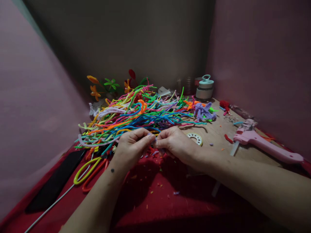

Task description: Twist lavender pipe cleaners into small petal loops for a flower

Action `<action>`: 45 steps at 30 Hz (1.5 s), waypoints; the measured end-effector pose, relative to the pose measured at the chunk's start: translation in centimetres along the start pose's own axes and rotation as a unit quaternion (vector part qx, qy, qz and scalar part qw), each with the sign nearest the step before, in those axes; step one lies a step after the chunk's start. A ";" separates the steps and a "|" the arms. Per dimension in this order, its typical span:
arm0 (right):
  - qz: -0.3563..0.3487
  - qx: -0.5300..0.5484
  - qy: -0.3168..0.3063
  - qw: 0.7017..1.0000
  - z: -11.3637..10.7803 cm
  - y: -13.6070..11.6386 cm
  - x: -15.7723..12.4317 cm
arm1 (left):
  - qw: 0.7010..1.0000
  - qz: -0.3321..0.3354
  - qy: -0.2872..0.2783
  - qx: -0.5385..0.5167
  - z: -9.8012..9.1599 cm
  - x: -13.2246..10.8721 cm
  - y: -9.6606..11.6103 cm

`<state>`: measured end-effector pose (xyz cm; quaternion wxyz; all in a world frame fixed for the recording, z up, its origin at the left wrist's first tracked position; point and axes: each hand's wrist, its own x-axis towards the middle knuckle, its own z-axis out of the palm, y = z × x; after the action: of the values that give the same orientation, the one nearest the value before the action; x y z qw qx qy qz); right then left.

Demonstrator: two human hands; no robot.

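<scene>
My left hand [133,144] and my right hand [176,144] meet at the middle, thumbs and forefingers pinched together. Between their fingertips a little of a purple pipe cleaner [155,141] shows; most of it is hidden by the fingers. Right behind the hands lies a heap of many-coloured pipe cleaners [136,116]. A twisted purple pipe cleaner bundle [204,111] rests at the heap's right end. Close to my right wrist is a pale ring-shaped spool [195,138]. Small coloured scraps are scattered on the red cloth [150,200] under my hands.
A pink glue gun [267,147] with a clear glue stick lies at the right. A teal-lidded jar [205,89] stands at the back, and pipe-cleaner flowers [111,84] behind the heap. At left are a black flat object [55,183], a yellow loop [85,170] and a white rod [53,204].
</scene>
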<state>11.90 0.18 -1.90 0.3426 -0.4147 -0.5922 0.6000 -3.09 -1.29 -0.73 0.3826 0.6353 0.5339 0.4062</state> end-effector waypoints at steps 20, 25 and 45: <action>-0.041 0.019 0.033 0.998 0.3 1.1 0.4 | 0.996 -0.003 0.064 0.064 1.1 0.5 -0.3; -0.031 0.072 0.033 0.996 0.2 0.6 0.4 | 0.997 -0.054 0.031 0.046 0.7 1.7 1.1; 0.007 0.246 -0.002 0.969 -0.1 1.9 2.0 | 0.981 -0.079 -0.056 -0.170 0.0 2.1 -0.7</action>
<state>11.35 1.89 -3.97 0.4290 -0.3203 -0.4239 0.7305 -3.08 0.82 -1.13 0.5455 0.5384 0.4832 0.4232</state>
